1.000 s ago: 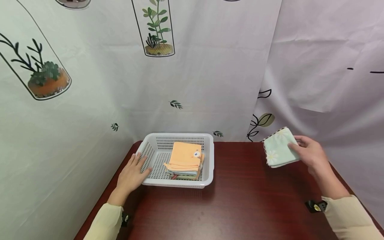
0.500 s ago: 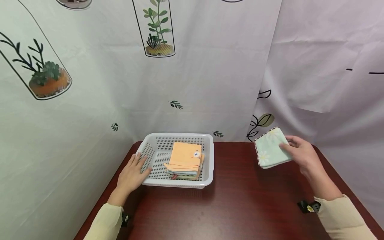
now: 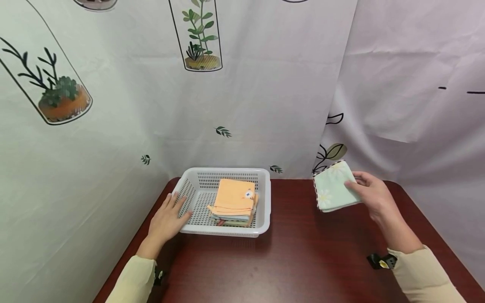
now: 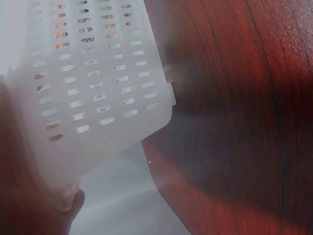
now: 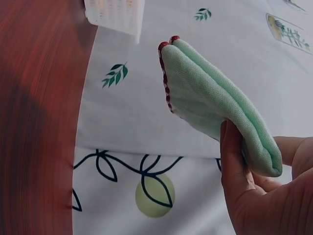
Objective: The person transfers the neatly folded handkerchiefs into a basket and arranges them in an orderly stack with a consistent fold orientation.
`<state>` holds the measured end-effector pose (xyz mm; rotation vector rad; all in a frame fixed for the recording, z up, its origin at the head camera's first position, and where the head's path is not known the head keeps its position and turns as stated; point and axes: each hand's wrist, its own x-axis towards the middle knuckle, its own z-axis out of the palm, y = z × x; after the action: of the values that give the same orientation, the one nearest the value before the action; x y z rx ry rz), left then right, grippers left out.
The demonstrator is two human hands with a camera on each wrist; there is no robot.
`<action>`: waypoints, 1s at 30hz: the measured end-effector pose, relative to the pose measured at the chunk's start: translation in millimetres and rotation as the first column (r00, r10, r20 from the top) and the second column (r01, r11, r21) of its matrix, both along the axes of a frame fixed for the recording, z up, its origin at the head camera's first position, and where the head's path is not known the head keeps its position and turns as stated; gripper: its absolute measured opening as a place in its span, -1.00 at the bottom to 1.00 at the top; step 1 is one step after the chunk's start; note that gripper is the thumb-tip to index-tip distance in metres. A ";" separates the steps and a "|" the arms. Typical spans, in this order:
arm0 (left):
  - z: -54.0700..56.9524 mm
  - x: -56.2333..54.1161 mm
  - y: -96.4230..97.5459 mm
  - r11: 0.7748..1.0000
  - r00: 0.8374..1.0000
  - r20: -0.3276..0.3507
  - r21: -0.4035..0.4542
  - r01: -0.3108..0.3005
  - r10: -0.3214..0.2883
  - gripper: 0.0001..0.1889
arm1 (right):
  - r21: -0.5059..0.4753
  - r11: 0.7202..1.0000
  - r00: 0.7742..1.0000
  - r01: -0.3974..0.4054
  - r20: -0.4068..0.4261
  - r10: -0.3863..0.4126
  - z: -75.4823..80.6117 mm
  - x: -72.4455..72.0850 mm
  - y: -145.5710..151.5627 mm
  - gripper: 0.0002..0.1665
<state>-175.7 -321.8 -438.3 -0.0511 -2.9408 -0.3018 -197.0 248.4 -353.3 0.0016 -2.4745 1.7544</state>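
Observation:
A folded light-green towel (image 3: 335, 186) with pale daisies and a dark-and-white edging is pinched between the thumb and fingers of my right hand (image 3: 371, 193), held up above the table. In the right wrist view the towel (image 5: 215, 93) shows its thick folds, the thumb pressing one face. My left hand (image 3: 166, 221) rests on the left rim of a white plastic basket (image 3: 227, 230), fingers spread and mostly straight. Inside the basket, right of its middle, lies a stack of folded towels, an orange towel (image 3: 233, 195) with a small round motif on top. Lower ones are partly hidden.
The dark red wooden table (image 3: 295, 261) runs under the basket and both arms. A white patterned curtain (image 3: 265, 105) hangs close behind the table and along its sides. The left wrist view shows the basket's slotted wall (image 4: 98, 142) near the table edge.
My right hand has moved left with the green towel, closer to the basket. The left hand, basket and stacked towels have stayed in place.

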 end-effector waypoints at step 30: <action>0.5 0.7 -0.2 1.000 1.000 -0.021 0.009 0.010 -0.010 -0.29 | -0.107 0.994 0.999 -0.033 0.037 0.037 0.9 -3.4 -44.9 -0.36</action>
<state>-175.0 -321.9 -437.8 -0.0675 -2.9192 -0.3135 -200.4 203.5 -352.4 0.0020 -2.4179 1.9156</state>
